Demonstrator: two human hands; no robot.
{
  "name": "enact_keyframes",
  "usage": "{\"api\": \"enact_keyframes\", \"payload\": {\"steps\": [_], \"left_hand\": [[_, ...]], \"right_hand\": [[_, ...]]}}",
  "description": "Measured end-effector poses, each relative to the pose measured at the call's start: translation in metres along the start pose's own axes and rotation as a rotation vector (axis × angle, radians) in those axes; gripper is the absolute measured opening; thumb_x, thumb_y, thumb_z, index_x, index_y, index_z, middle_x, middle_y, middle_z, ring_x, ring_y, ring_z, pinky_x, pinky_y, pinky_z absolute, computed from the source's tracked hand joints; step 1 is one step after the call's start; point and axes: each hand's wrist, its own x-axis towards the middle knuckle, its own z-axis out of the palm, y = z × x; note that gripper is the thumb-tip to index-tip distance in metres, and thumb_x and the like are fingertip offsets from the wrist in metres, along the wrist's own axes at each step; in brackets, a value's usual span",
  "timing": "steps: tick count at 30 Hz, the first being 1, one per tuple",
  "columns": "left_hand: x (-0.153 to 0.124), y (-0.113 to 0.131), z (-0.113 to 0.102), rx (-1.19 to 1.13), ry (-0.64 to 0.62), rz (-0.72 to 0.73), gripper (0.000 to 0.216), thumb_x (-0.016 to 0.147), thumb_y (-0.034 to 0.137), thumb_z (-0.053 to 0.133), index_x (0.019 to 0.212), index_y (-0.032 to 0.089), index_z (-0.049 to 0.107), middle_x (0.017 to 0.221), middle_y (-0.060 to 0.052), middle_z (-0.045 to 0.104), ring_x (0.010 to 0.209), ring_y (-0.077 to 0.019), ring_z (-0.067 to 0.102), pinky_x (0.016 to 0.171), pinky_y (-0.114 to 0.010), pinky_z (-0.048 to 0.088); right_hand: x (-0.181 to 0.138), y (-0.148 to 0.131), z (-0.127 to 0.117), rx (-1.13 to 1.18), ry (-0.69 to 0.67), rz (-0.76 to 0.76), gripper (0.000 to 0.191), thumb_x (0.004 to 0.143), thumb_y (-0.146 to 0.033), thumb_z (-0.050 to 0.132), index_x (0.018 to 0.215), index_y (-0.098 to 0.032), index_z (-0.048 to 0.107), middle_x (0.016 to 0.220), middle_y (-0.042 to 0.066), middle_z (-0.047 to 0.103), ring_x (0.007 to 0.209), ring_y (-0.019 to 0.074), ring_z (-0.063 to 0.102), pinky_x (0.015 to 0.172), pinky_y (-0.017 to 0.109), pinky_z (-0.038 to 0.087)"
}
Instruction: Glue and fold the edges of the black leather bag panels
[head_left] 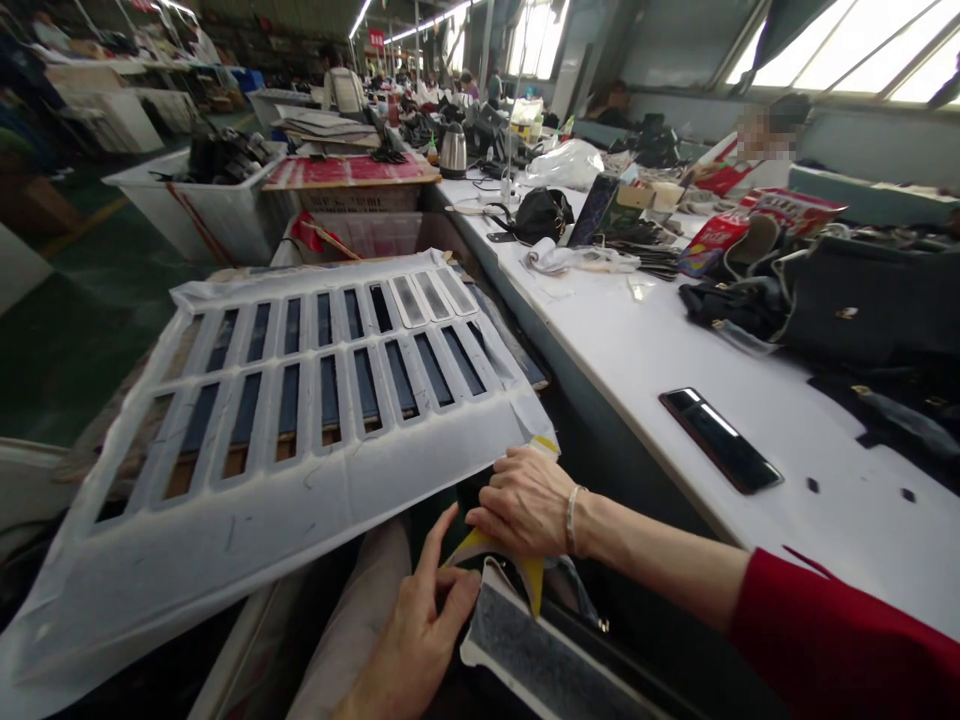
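My right hand [525, 500], with a bracelet at the wrist and a red sleeve behind it, rests curled on a yellow-backed piece [529, 578] at the near corner of a large white cut-out sheet [247, 480] with several rectangular slots. My left hand [416, 625] sits just below it, index finger raised and thumb against the same yellow piece. Below the hands lies a grey felt-like strip with a white edge [525, 655]. The white sheet lies tilted over dark blue strips on a board.
A white worktable [637, 350] runs along the right with a black phone [720, 440], dark bags [862, 300], black scraps and red boxes [787, 210]. A kettle [452, 150] and a white bin [202, 205] stand farther back. People work in the distance.
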Motion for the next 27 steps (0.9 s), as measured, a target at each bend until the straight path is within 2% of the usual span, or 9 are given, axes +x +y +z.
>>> {"api": "enact_keyframes", "payload": {"steps": [1,3,8,10,15,20,23,27], "left_hand": [[0.000,0.000,0.000,0.009,-0.001,-0.002,0.073,0.096,0.050,0.044,0.154,0.016,0.016,0.065,0.006,0.052,0.062,-0.0160,0.048,0.064,-0.026,0.038],[0.000,0.001,0.001,0.032,-0.012,-0.007,0.073,0.095,0.051,0.043,0.155,0.016,0.019,0.063,0.006,0.044,0.059,-0.0151,0.040,0.058,-0.026,0.033],[0.001,0.002,-0.001,0.098,-0.059,-0.017,0.062,0.095,0.053,0.041,0.144,0.016,0.046,0.064,0.004,0.037,0.060,-0.0148,0.034,0.058,-0.027,0.031],[0.001,0.000,-0.002,0.145,-0.061,-0.019,0.059,0.095,0.054,0.041,0.140,0.017,0.052,0.064,0.004,0.040,0.060,-0.0152,0.036,0.058,-0.027,0.032],[-0.001,0.000,-0.003,0.286,-0.028,-0.008,0.058,0.096,0.054,0.038,0.142,0.020,0.050,0.069,0.001,0.057,0.065,-0.0186,0.049,0.066,-0.028,0.039],[-0.004,0.011,-0.002,0.266,-0.013,-0.001,0.055,0.097,0.052,0.037,0.137,0.019,0.056,0.079,-0.002,0.068,0.070,-0.0203,0.058,0.074,-0.028,0.043],[-0.005,0.012,-0.002,0.292,0.003,-0.005,0.053,0.096,0.051,0.039,0.134,0.020,0.059,0.086,-0.003,0.072,0.074,-0.0221,0.061,0.078,-0.030,0.045],[-0.005,0.009,-0.004,0.336,0.011,0.011,0.052,0.096,0.052,0.039,0.131,0.022,0.062,0.084,-0.004,0.072,0.081,-0.0244,0.064,0.079,-0.029,0.046]], "right_hand": [[0.003,0.001,0.001,-0.018,-0.005,-0.037,0.053,0.101,-0.044,0.037,0.064,-0.017,0.062,0.062,0.007,0.067,0.060,0.0171,0.054,0.064,0.036,0.025],[0.008,0.002,0.003,-0.043,-0.009,-0.092,0.053,0.101,-0.046,0.038,0.064,-0.017,0.062,0.061,0.006,0.067,0.059,0.0168,0.055,0.062,0.036,0.024],[0.013,0.001,0.002,-0.074,-0.004,-0.156,0.049,0.099,-0.043,0.041,0.063,-0.018,0.063,0.057,0.005,0.066,0.055,0.0166,0.056,0.061,0.034,0.026],[0.014,0.001,0.002,-0.082,-0.008,-0.167,0.049,0.099,-0.042,0.042,0.062,-0.017,0.063,0.056,0.005,0.066,0.054,0.0171,0.057,0.061,0.033,0.027],[0.016,0.003,0.002,-0.083,-0.015,-0.193,0.051,0.099,-0.043,0.042,0.061,-0.017,0.063,0.056,0.006,0.066,0.055,0.0173,0.060,0.061,0.032,0.029],[0.017,0.003,0.003,-0.080,-0.024,-0.200,0.053,0.100,-0.044,0.041,0.061,-0.016,0.064,0.056,0.007,0.067,0.055,0.0172,0.060,0.061,0.032,0.029],[0.017,0.003,0.003,-0.073,-0.041,-0.201,0.054,0.100,-0.044,0.040,0.061,-0.016,0.064,0.055,0.007,0.067,0.052,0.0167,0.060,0.061,0.032,0.029],[0.015,0.001,0.005,-0.062,-0.055,-0.177,0.057,0.101,-0.045,0.036,0.061,-0.016,0.064,0.056,0.007,0.068,0.053,0.0177,0.062,0.060,0.033,0.028]]}}
